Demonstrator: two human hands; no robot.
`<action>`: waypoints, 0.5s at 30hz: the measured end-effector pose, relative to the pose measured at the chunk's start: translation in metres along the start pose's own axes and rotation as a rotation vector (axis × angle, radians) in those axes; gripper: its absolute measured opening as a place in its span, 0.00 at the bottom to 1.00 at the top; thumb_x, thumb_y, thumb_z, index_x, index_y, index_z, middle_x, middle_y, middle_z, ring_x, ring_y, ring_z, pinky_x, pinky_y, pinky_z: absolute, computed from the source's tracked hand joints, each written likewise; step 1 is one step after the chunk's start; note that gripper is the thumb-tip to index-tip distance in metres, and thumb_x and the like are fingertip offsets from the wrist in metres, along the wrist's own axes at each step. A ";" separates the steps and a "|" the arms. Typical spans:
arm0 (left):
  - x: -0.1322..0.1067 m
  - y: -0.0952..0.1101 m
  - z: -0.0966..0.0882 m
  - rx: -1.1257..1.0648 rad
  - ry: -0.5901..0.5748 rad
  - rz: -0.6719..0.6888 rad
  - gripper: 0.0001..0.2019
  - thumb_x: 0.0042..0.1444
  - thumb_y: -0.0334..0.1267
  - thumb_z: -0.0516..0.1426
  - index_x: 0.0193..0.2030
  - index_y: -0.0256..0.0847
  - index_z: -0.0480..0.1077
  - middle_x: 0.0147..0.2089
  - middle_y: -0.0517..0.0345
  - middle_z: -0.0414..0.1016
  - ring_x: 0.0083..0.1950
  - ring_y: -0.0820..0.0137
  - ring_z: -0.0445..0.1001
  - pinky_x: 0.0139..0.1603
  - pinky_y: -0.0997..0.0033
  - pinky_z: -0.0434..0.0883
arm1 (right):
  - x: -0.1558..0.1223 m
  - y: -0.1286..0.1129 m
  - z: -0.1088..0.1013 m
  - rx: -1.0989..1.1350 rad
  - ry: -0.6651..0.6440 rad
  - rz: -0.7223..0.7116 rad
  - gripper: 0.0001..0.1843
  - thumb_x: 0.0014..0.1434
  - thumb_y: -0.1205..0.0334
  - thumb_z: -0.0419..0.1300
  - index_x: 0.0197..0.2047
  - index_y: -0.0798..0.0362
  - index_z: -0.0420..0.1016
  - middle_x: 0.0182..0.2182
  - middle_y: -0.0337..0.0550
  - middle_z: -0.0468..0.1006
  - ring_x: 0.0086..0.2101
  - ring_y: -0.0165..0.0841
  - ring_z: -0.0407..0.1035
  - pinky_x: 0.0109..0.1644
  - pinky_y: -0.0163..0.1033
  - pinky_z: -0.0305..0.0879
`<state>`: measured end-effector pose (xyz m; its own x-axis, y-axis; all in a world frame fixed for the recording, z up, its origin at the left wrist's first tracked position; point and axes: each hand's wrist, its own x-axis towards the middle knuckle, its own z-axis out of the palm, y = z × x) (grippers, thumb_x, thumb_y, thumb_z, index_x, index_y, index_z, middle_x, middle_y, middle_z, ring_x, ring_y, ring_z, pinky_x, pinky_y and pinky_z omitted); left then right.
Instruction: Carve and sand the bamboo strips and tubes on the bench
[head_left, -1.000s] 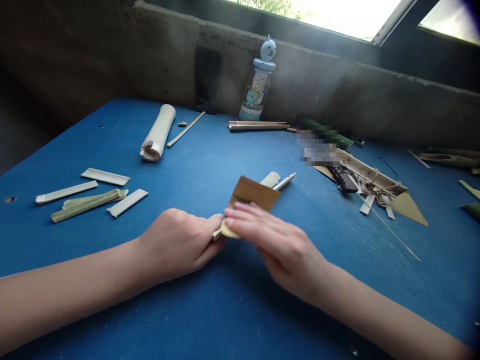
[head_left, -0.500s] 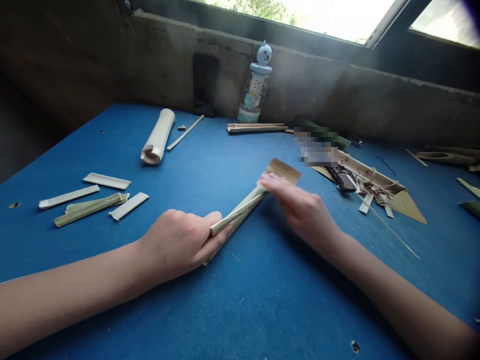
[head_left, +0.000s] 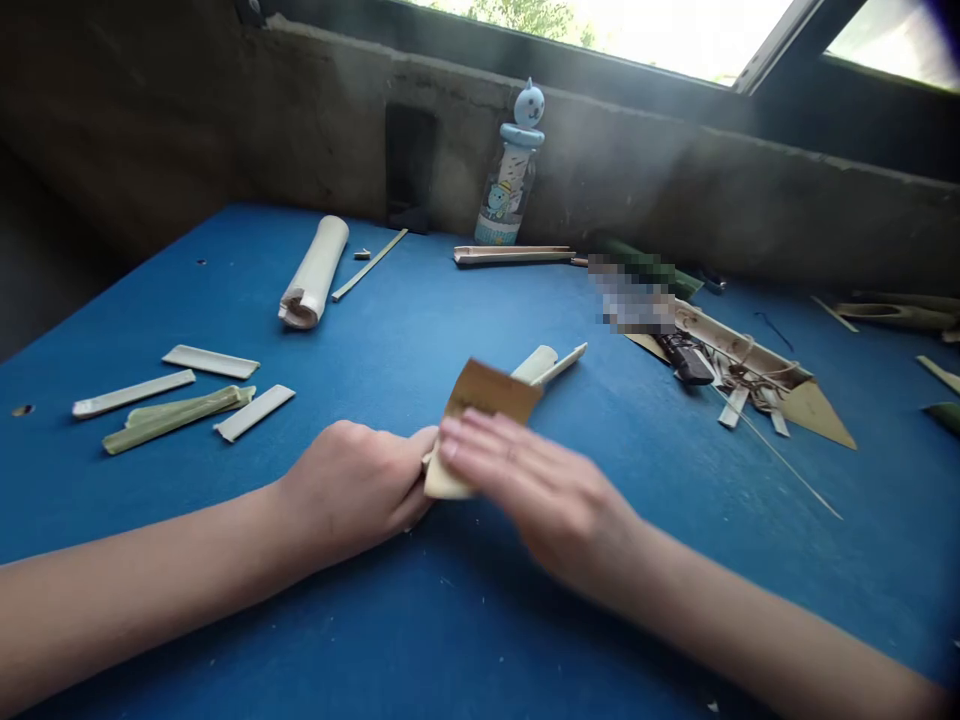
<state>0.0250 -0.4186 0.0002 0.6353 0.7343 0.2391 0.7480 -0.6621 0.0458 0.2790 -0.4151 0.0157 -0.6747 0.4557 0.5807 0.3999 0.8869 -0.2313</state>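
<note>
**A:** What are the hands up to here?

**B:** Left hand (head_left: 352,490) is curled shut around the near end of a bamboo strip (head_left: 534,365). Right hand (head_left: 540,495) lies pretty flat, fingers together, pressing a folded bit of sandpaper (head_left: 484,392) over the strip. The hands are basically touching, and the far end of the strip pokes out past the sandpaper, around the middle of the blue surface (head_left: 150,490).

**A:** Any containers around?

**B:** Two, sort of. There's a plastic bottle (head_left: 506,190) standing upright by the concrete wall (head_left: 637,200), with a blue character cap and a printed label. Can't tell what's in it. Over on the right there's a split bamboo trough (head_left: 739,348) with tangled string (head_left: 757,372) and some slivers (head_left: 733,408) around its near end. A dark-handled knife (head_left: 682,362) lies right beside it, but the blade is pixelated.

**A:** And the rest?

**B:** A hollow bamboo tube (head_left: 313,272) lies on its side near the wall, with a ragged open end. On the left there's a loose bunch of strips (head_left: 133,393).
</note>
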 end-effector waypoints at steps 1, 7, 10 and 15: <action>0.001 -0.001 0.000 0.006 0.000 -0.021 0.29 0.78 0.51 0.35 0.40 0.44 0.72 0.22 0.59 0.75 0.19 0.64 0.70 0.24 0.64 0.46 | 0.000 0.000 0.001 -0.033 0.027 0.058 0.25 0.72 0.80 0.49 0.64 0.61 0.77 0.63 0.58 0.80 0.67 0.42 0.71 0.74 0.51 0.69; 0.004 -0.001 0.001 0.002 -0.025 -0.044 0.35 0.77 0.55 0.31 0.40 0.44 0.74 0.23 0.57 0.76 0.20 0.64 0.69 0.26 0.64 0.44 | 0.002 0.016 -0.001 -0.008 0.010 -0.027 0.24 0.72 0.80 0.50 0.64 0.61 0.77 0.64 0.58 0.80 0.67 0.41 0.71 0.74 0.50 0.70; 0.005 -0.002 0.000 0.002 -0.037 -0.069 0.34 0.77 0.56 0.32 0.37 0.45 0.73 0.19 0.59 0.71 0.18 0.65 0.67 0.25 0.64 0.44 | 0.001 0.024 -0.002 -0.089 0.079 0.061 0.23 0.71 0.81 0.49 0.60 0.60 0.79 0.58 0.59 0.85 0.63 0.41 0.77 0.72 0.49 0.73; 0.007 -0.002 -0.004 -0.036 -0.074 -0.072 0.33 0.76 0.57 0.34 0.39 0.45 0.75 0.24 0.58 0.77 0.22 0.65 0.71 0.26 0.65 0.46 | -0.001 0.025 0.001 0.037 0.030 -0.042 0.25 0.70 0.80 0.49 0.63 0.64 0.78 0.64 0.60 0.80 0.68 0.42 0.71 0.75 0.49 0.69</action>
<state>0.0269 -0.4126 0.0053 0.5938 0.7882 0.1619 0.7856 -0.6114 0.0955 0.2886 -0.3929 0.0083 -0.6716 0.4156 0.6133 0.3476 0.9078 -0.2345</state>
